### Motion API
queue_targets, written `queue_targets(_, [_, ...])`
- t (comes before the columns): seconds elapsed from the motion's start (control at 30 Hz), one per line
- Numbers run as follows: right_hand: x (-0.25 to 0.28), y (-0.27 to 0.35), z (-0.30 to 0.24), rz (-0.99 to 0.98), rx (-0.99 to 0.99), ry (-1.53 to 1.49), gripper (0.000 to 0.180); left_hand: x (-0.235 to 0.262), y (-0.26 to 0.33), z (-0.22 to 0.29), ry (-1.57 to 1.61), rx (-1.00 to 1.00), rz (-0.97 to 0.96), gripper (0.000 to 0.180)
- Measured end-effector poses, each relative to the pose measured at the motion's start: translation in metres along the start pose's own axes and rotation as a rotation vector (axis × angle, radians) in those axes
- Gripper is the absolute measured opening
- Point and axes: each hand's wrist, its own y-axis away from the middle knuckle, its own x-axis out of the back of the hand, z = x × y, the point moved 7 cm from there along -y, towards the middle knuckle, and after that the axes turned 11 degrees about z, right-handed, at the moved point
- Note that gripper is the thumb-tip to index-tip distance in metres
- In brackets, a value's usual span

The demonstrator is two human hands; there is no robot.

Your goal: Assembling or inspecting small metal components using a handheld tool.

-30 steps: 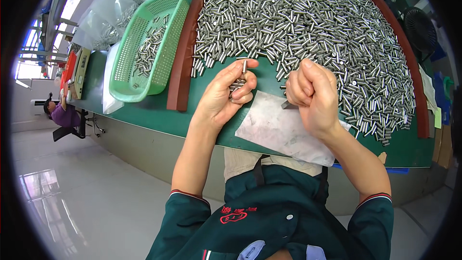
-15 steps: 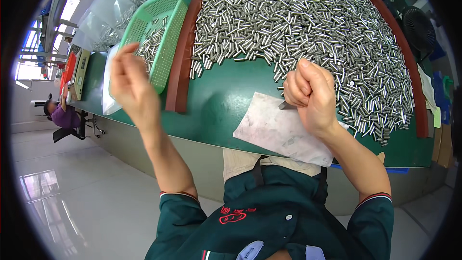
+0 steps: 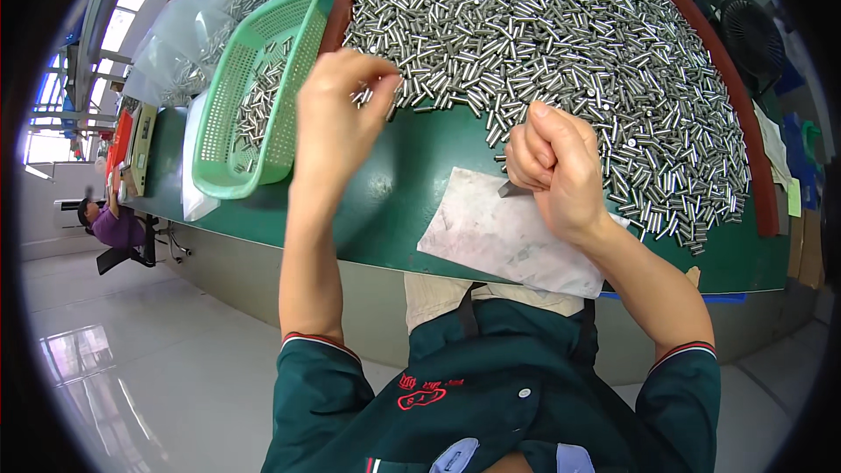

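My left hand point(image 3: 340, 118) is over the left edge of a pile of short metal pins point(image 3: 526, 35). Its fingers are bent, with a gap between thumb and forefinger through which pins show; nothing is plainly held. To its left stands a green plastic basket point(image 3: 293, 127) with loose pins inside. My right hand point(image 3: 565, 171) is closed in a fist, thumb on top, above a stained white cloth point(image 3: 491, 232). Beneath its fingers a small dark grey metal piece point(image 3: 510, 189) peeks out; the inside of the fist is hidden.
A red-brown rail point(image 3: 736, 92) borders the pile on the green table point(image 3: 420, 153). Clear bags of pins point(image 3: 180, 52) stand behind the basket, and a black fan point(image 3: 751, 39) is at the far right. A person in purple point(image 3: 118, 223) sits far left.
My left hand has moved right, from over the green basket to the left edge of the pin pile. My right fist stays above the cloth. The view has shifted slightly.
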Motion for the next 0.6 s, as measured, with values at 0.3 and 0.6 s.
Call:
queue_targets(0.3, [0.001,-0.001,0.003,0.01,-0.031,-0.02,0.038,-0.061,0.012,0.016,-0.053,-0.139,-0.204,0.007])
queue_targets(0.6, [0.0,-0.003,0.002,0.005,-0.026,-0.035,0.038,-0.071,0.024,0.015,-0.074,-0.164,-0.18,0.01])
